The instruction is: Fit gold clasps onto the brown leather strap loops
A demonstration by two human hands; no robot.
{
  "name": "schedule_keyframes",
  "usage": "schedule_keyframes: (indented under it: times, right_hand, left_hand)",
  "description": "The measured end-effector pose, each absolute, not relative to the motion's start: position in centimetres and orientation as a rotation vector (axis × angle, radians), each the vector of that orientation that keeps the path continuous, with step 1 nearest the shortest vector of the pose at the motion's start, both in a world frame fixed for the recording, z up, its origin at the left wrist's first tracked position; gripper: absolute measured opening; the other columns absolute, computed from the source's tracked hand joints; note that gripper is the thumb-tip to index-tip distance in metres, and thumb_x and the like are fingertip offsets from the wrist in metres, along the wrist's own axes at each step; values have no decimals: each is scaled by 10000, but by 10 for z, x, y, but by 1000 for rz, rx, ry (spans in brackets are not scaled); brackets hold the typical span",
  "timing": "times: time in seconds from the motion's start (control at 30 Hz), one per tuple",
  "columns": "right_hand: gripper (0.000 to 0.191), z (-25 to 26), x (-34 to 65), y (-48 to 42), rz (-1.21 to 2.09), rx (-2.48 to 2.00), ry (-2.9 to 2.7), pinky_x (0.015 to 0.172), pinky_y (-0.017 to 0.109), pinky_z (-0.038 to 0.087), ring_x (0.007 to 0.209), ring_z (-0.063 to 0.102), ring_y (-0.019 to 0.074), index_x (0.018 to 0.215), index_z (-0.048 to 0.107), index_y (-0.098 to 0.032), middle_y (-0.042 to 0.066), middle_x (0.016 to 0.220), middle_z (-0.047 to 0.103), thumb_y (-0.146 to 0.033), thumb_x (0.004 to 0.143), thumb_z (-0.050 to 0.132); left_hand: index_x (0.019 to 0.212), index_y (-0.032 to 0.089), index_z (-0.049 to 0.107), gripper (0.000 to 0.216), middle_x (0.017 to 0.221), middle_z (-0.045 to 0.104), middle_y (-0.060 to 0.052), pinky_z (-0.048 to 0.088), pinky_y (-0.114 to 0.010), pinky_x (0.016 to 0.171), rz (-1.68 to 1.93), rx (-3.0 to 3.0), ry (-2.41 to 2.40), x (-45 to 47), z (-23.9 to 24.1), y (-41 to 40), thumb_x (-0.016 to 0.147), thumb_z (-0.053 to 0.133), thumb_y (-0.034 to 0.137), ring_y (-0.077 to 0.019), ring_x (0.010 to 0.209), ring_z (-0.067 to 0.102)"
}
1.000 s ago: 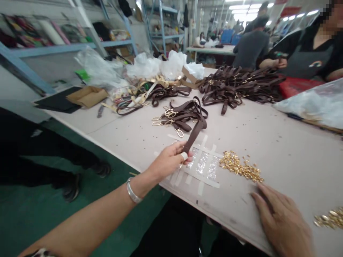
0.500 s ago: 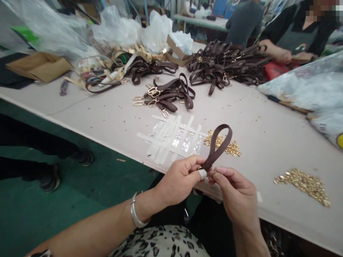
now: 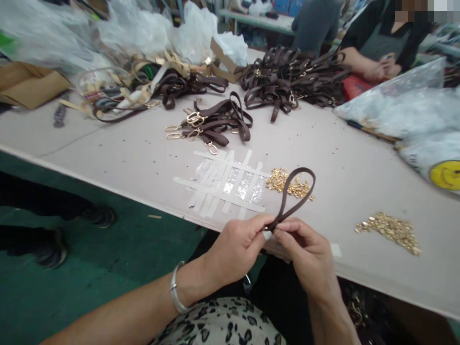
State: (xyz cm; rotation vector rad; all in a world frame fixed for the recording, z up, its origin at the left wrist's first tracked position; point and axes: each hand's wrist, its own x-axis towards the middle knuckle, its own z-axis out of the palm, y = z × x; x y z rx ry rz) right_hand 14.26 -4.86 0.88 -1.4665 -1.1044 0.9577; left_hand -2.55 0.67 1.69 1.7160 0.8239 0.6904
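My left hand (image 3: pixel 239 244) is closed on the joined end of a dark brown strap (image 3: pixel 282 207). The strap's loop stands up above my fingers, and a small gold bit shows by the left fingertips. My right hand (image 3: pixel 305 249) is closed in a pinch, its fingertips against the strap where the loop's two sides meet. Whatever lies between those fingertips is hidden. Just behind the loop is a heap of small gold metal pieces (image 3: pixel 276 180). Another pile of small gold fittings (image 3: pixel 390 231) lies to the right.
Strips of tape over clear plastic (image 3: pixel 230 184) lie left of the loop. Beyond are brown straps with gold rings (image 3: pixel 215 124), a larger strap heap (image 3: pixel 287 79) and mixed straps (image 3: pixel 132 91). Plastic bags (image 3: pixel 413 105) stand at right. A co-worker (image 3: pixel 377 52) sits across the table (image 3: pixel 316 139).
My right fingertips have come in against the strap; earlier they pinched a tiny gold bit beside it. The loop has turned more edge-on. My view has shifted right, and the co-worker's hands have moved.
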Motion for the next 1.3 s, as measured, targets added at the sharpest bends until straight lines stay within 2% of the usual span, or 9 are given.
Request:
schedule_keyframes:
  times: [0.17,0.33,0.5,0.6,0.7,0.87,1.0,1.2,1.3]
  right_hand:
    - [256,8,132,-54,1067,-1395,-823,648,229,537,698,605,109,847,554,-218,-46,784,640,-307,785,786]
    - [238,9,137,-59,1046,-1426,-872,669,293,578,707,653,143,881,549,-227,-29,809,662,-351,822,743]
    - [218,7,211,-73,325,-1868,-1250,806,327,545,813,663,169,1041,665,-214,37,931,726,-373,892,649]
    - [252,1,271,-84,-155,-2087,-1440,793,350,543,813,672,194,1108,671,-184,85,995,739,-317,942,536]
    - [280,-6,312,-88,-372,-2147,-1711,834,375,531,899,672,224,1123,665,-168,107,1029,737,-241,965,446]
    - [271,-9,332,-84,-312,-2104,-1931,856,375,519,913,660,226,1080,686,-197,82,988,747,-219,967,440]
    - [257,-5,343,-80,-250,-2063,-1997,849,406,512,912,664,249,1005,708,-214,84,971,745,-274,946,464]
    - [319,-3,359,-75,-33,-2286,-1757,605,362,492,663,661,224,945,708,-231,53,802,727,-476,831,540]
    - [335,-4,333,-77,-20,-2255,-1609,619,375,501,630,645,217,921,708,-227,46,765,711,-510,791,583]
  left_hand:
    - [1248,244,657,366,1021,753,-38,525,-293,833,655,1862,781,-29,14,5,953,463,148,-197,917,704]
    - [1255,246,676,334,1020,741,-38,554,-295,839,609,1567,748,-16,11,4,963,515,241,-191,907,700]
    - [1381,223,605,473,929,709,-36,579,-300,734,568,1167,802,-13,8,5,920,577,326,-150,711,657]
    - [1404,244,589,501,848,682,-20,543,-269,694,577,1151,830,-19,4,7,917,595,361,-137,694,614]
    - [1376,248,618,455,851,704,-32,498,-255,677,589,1133,861,-22,0,8,947,558,385,-132,702,583]
    - [1234,205,725,403,984,759,-67,516,-306,807,616,917,902,-15,4,7,857,661,334,-166,799,638]
    - [1129,209,766,393,1065,768,-47,500,-329,946,605,917,790,-6,13,7,736,752,198,-199,980,664]
    - [951,147,716,278,852,719,-9,512,-268,754,627,852,816,-2,1,11,687,792,194,-124,751,640]
    - [921,139,686,221,777,669,13,497,-242,698,636,858,824,-3,-5,11,719,755,198,-98,684,618]
